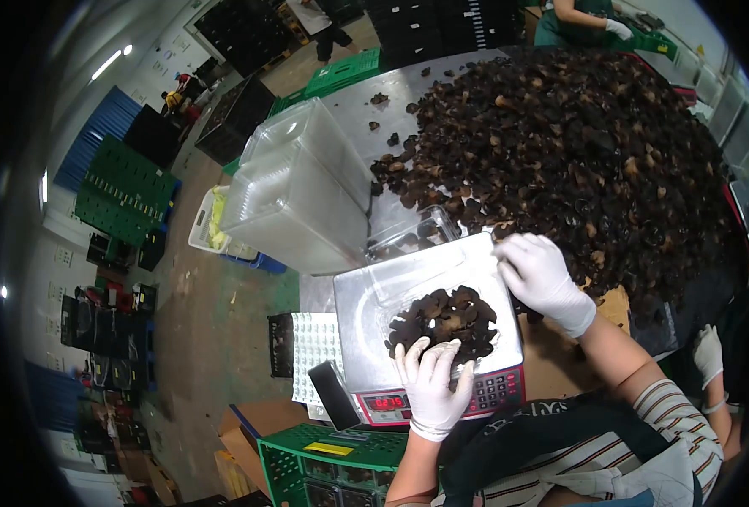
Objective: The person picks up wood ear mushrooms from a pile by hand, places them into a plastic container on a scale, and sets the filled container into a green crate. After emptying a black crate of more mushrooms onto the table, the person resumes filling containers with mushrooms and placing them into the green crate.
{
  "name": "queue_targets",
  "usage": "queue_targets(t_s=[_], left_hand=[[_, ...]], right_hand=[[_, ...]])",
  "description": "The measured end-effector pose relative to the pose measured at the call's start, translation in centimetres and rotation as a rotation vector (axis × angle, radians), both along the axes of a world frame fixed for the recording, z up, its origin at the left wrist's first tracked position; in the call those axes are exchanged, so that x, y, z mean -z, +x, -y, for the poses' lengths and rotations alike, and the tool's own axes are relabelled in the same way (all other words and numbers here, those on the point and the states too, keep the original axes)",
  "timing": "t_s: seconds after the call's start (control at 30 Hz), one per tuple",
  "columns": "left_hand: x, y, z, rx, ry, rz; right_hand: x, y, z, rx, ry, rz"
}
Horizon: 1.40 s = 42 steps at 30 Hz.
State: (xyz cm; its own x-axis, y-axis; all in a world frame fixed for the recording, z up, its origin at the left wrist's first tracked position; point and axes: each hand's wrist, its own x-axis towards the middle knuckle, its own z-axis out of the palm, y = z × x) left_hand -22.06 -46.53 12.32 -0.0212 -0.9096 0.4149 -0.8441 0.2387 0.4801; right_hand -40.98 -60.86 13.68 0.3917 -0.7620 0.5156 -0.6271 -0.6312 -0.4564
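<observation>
Dark wood ear mushrooms [446,321] lie heaped in what looks like a clear plastic tray on the metal plate of a digital scale [362,325]. My left hand [432,384], in a white glove, rests on the near edge of this heap with fingers spread. At the scale's far right corner is my right hand [545,280], gloved too, its fingers bent and drawn together. Whether it pinches anything is hidden. The scale's red display [386,403] is lit and seems to read 0.275. A much larger mushroom pile [577,160] spreads beyond my right hand.
Stacked clear trays [298,194] stand left of the pile, with one tray [412,237] behind the scale. A phone [334,395] lies over a label sheet [315,346]. Below is a green crate [281,465] holding packed trays. Another person's gloved hand [709,355] is at right; a co-worker [573,21] stands across the table.
</observation>
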Motion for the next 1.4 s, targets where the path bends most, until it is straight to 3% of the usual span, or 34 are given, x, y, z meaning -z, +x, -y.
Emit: queue_targets(t_s=[0.2, 0.23, 0.47, 0.67, 0.77, 0.97, 1.17, 1.4], left_hand=[[-0.3, 0.0, 0.0, 0.011, 0.02, -0.011], [-0.2, 0.0, -0.1, 0.015, 0.021, -0.012], [0.0, 0.1, -0.1, 0.02, 0.011, -0.025], [0.1, 0.0, -0.1, 0.02, 0.014, -0.02], [0.2, 0.0, -0.1, 0.02, 0.013, -0.025], [-0.1, -0.2, -0.1, 0.017, -0.006, -0.034], [0.5, -0.3, -0.2, 0.006, -0.053, -0.061], [0.6, 0.8, -0.5, -0.009, -0.204, -0.202]], right_hand=[[-1.1, 3.1, -1.3, -0.346, -0.067, -0.079], [-0.4, 3.7, -1.2, -0.344, -0.02, -0.264], [-0.8, 6.2, -1.1, -0.326, 0.151, -0.692], [0.1, 5.8, -0.3, -0.424, 0.3, -0.606], [-0.1, 6.0, -0.1, -0.433, 0.271, -0.641], [1.8, 5.0, -0.2, -0.443, 0.137, -0.366], [-0.1, 5.2, -0.4, -0.482, 0.277, -0.608], [0.2, 4.7, 0.7, -0.544, 0.398, -0.486]])
